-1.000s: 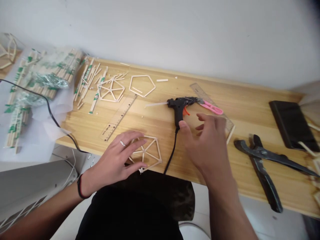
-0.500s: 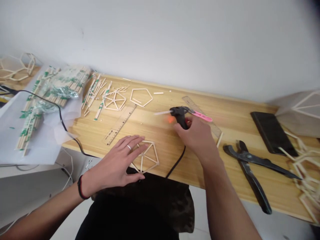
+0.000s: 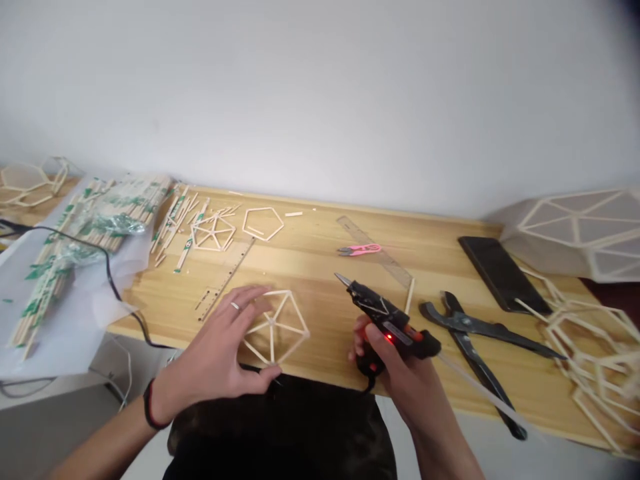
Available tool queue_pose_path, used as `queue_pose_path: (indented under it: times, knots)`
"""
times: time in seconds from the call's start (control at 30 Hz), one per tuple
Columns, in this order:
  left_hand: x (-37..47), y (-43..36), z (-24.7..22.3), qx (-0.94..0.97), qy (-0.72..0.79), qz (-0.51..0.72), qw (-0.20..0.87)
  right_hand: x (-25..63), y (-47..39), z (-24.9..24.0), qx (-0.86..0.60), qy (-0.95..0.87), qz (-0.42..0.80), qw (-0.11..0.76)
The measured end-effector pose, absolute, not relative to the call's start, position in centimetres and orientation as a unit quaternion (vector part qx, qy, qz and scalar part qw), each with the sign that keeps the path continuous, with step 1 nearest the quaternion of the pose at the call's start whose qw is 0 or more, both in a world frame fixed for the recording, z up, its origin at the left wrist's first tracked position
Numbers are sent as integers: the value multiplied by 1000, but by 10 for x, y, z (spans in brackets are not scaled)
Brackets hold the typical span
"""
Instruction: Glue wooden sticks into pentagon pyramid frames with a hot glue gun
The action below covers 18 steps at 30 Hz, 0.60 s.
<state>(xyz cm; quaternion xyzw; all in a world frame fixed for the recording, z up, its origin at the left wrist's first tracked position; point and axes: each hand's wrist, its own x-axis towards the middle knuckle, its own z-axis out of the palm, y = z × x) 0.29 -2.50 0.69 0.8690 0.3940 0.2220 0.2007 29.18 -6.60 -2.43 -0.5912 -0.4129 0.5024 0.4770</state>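
My right hand (image 3: 393, 360) grips a black hot glue gun (image 3: 387, 320) by its handle, its metal nozzle pointing up and left. A red light glows on its side, and a translucent glue stick (image 3: 493, 393) sticks out of its back. My left hand (image 3: 220, 347) holds a pentagon frame of thin wooden sticks (image 3: 273, 322) at the table's front edge, thumb at its near corner and fingers over its left side. Spokes meet at the middle of this frame. The nozzle is apart from the frame, to its upper right.
Behind lie a spoked pentagon (image 3: 213, 232), a plain pentagon (image 3: 263, 224), a clear ruler (image 3: 225, 280) and pink snips (image 3: 360, 250). Bundled chopsticks (image 3: 120, 207) are at left. On the right are large black cutters (image 3: 473, 327), a phone (image 3: 500, 273) and stick frames (image 3: 595, 340).
My right hand has brought the glue gun nearer to me and turned it, so its nozzle now points up-left. The pink snips are now uncovered. My left hand stays on the frame; the view has shifted.
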Motion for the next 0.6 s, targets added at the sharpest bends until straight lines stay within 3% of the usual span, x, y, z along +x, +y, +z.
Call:
queue_pose_path:
  times: [0.13, 0.47, 0.6]
  knots:
    - [37, -20, 2, 881, 369, 201, 217, 304, -84, -28, -635, -444, 413, 478]
    - [50, -4, -11, 904, 339, 152, 212, 315, -120, -26, -724, -421, 358, 413]
    - [48, -3, -9, 906, 334, 152, 211, 310, -104, -16, -671, -523, 375, 368]
